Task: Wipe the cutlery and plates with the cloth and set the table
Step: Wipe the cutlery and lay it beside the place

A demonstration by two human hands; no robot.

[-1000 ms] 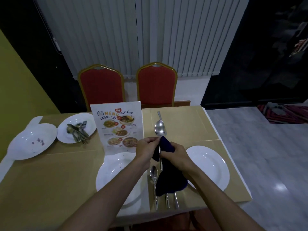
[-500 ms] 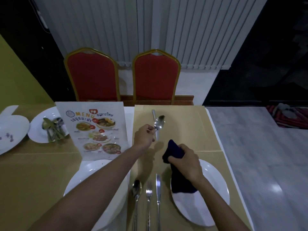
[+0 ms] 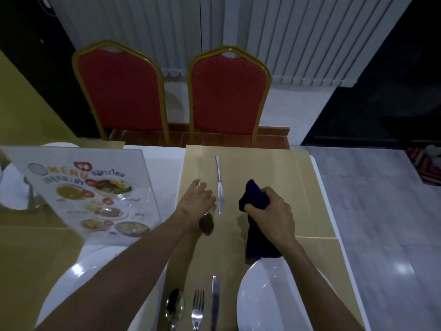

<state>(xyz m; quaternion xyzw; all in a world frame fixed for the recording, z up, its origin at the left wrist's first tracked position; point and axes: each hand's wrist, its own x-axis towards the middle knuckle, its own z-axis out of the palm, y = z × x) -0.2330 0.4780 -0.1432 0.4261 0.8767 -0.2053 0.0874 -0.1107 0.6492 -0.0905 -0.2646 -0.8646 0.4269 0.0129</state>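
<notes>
The worktop [image 3: 262,168] wears tan mats over white. A far knife [image 3: 219,185] lies lengthwise between the left hand [image 3: 196,201] and the right hand [image 3: 272,216], touching neither. Left of the left hand stands a menu card [image 3: 88,194], with a far plate [image 3: 12,187] partly behind it. Nearer the person than both hands lie a near spoon [image 3: 175,306], a fork [image 3: 198,309] and a near knife [image 3: 214,304] side by side, between a left plate [image 3: 78,275] and a right plate [image 3: 262,302].

Restaurant: menu card [image 3: 90,194], 2 banquet chairs [image 3: 228,94].
</notes>
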